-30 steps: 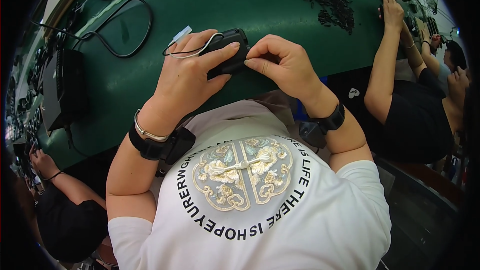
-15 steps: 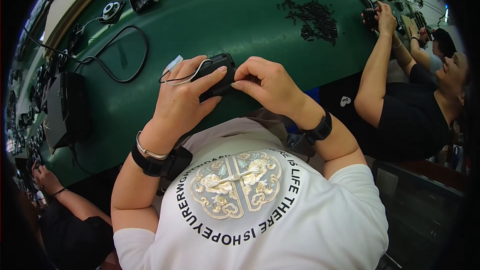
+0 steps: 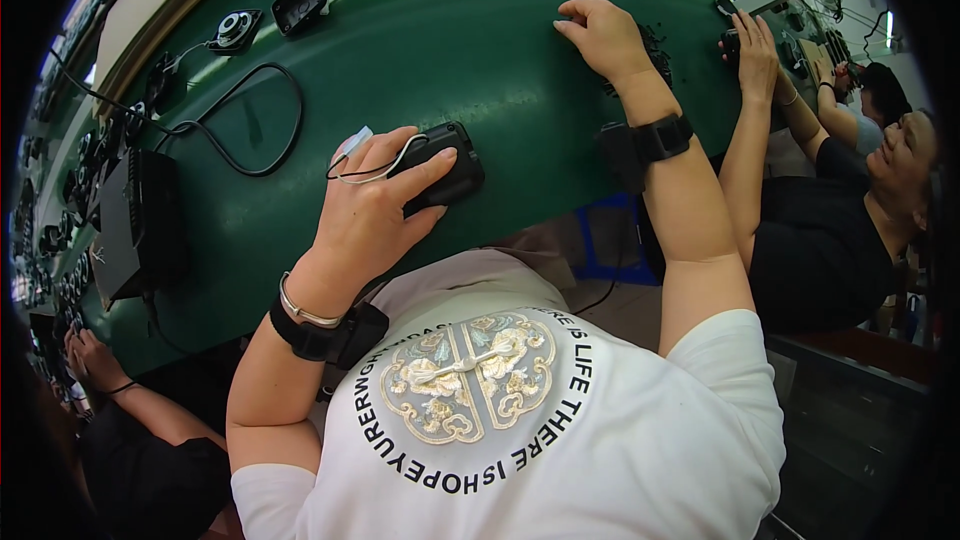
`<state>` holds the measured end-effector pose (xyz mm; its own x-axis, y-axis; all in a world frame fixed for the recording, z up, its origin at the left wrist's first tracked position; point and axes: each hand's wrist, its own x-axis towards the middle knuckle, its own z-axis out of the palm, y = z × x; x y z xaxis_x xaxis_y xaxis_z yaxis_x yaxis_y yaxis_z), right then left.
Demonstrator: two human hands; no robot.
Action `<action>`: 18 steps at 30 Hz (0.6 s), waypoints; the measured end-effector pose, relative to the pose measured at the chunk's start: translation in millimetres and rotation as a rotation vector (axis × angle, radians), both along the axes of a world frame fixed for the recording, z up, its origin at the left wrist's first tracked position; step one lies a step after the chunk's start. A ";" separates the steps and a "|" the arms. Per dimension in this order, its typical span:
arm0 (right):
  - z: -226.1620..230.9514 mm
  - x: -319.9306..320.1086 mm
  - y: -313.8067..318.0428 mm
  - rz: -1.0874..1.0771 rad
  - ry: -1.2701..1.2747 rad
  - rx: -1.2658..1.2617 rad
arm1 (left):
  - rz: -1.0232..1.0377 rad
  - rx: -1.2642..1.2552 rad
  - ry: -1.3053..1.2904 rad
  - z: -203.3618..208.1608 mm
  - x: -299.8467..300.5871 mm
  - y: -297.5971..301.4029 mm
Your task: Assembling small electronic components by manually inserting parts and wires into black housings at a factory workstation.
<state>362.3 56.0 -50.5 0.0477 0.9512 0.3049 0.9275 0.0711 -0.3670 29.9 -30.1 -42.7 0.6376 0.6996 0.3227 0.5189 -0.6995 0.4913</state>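
My left hand (image 3: 365,185) is wrapped round a black plastic case (image 3: 462,172), which rests on the green table. Its thumb and forefinger press on the near side and top of the case. A black and a white wire (image 3: 385,172) loop over the fingers to a small white connector (image 3: 356,140). Farther out to the right, my right hand (image 3: 607,40) is over the table with thumb and forefinger curved and a gap between them; nothing shows in it. Partly hidden behind it is a pile of small black pieces (image 3: 655,52), too fine to tell whether they are screws.
On the green table (image 3: 400,60) a black cable (image 3: 290,140) lies looped at left, beside a black box (image 3: 140,225). Speakers (image 3: 236,30) and an open black housing (image 3: 299,6) stand at the far left. A co-worker (image 3: 820,210) sits at right; another person's hand (image 3: 92,360) shows at left.
My right hand has left the case, where its fingers were pinched at the right edge, and moved far and right to the black pieces. My left hand keeps its hold on the case.
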 end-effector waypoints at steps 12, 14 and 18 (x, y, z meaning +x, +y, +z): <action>9.0 -74.2 -53.8 0.288 0.239 0.176 | 0.031 0.001 -0.017 -11.7 -19.2 -9.3; 16.1 -111.1 -64.1 0.425 0.379 0.186 | 0.031 -0.013 -0.014 -14.2 -22.0 -12.5; 18.5 -150.0 -58.4 0.749 0.392 0.073 | 0.050 -0.003 -0.015 -19.7 -25.4 -15.6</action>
<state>212.3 -2.4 -31.9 -0.4722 0.7520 0.4600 0.4322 0.6523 -0.6227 4.5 -45.7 -62.4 0.5969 0.7316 0.3293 0.5461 -0.6711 0.5014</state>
